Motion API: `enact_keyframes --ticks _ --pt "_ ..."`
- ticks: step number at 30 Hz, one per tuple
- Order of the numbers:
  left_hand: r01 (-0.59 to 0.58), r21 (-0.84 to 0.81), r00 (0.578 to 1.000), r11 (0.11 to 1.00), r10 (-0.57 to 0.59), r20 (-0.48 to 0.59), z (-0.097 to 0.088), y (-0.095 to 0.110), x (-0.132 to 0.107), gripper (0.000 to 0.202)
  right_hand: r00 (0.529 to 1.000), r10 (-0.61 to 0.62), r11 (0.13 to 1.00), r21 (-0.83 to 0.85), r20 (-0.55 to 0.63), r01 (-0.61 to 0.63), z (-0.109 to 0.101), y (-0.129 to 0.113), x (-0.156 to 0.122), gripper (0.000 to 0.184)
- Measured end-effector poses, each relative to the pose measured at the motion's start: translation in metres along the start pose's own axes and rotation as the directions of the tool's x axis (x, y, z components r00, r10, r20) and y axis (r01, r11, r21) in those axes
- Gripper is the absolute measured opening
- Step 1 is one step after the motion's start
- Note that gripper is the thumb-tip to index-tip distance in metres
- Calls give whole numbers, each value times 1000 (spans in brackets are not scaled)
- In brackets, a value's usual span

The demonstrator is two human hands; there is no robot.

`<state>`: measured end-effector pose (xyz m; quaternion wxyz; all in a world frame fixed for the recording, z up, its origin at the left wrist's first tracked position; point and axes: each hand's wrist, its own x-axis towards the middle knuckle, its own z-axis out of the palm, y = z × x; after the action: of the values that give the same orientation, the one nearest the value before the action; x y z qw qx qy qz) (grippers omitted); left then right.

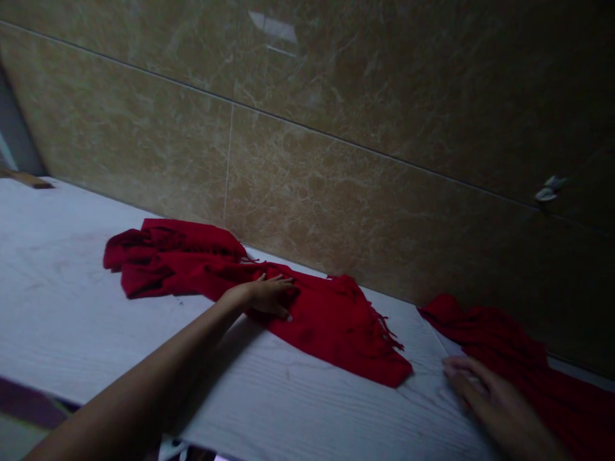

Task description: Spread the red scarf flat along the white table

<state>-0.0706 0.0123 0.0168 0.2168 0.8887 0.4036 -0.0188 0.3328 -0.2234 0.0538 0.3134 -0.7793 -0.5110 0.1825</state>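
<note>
A red fringed scarf (331, 320) lies crumpled along the back of a white wood-grain table (72, 307), against a tiled wall. My left hand (271, 294) rests flat on the middle of this scarf with its fingers stretched out. A second stretch of red cloth (504, 349) lies at the right end of the table. My right hand (485, 390) lies flat on the tabletop by that cloth's near edge, fingers extended and touching or almost touching it.
The brown marbled tile wall (336, 160) runs right behind the table. A small pale fitting (548, 189) sticks out of the wall at the right. A brown wooden piece (29, 180) lies at the table's far left corner.
</note>
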Motion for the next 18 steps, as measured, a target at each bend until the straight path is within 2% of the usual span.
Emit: enact_keyframes --ticks 1,3,6,8,9,11,13,14,18 --pt "4 11 1000 1000 -4 20 -2 1 -2 92 998 -55 998 20 -17 56 6 -17 2 45" --pt "2 24 998 1000 -4 63 -5 3 -5 97 973 -228 968 105 -26 229 34 -54 10 46" --pt "-8 35 992 999 3 122 -8 4 -8 105 879 -464 883 138 104 450 98 -98 27 44" --pt "-14 38 989 999 8 145 -9 4 -9 111 823 -525 850 79 215 522 138 -107 41 49" --pt "-17 40 989 999 11 148 -9 3 -10 113 816 -509 851 15 274 525 152 -104 48 51" --pt "-26 43 989 999 20 149 -10 2 -10 114 842 -418 838 -215 340 502 162 -87 63 55" --pt "-31 40 989 999 24 146 -10 2 -10 115 899 -305 764 -482 315 428 148 -60 78 57" --pt "-30 37 989 999 24 145 -10 3 -10 116 922 -261 752 -539 287 380 132 -44 84 57" --pt "-18 28 987 999 13 162 -13 8 -11 118 976 -72 705 -682 204 195 41 7 102 48"
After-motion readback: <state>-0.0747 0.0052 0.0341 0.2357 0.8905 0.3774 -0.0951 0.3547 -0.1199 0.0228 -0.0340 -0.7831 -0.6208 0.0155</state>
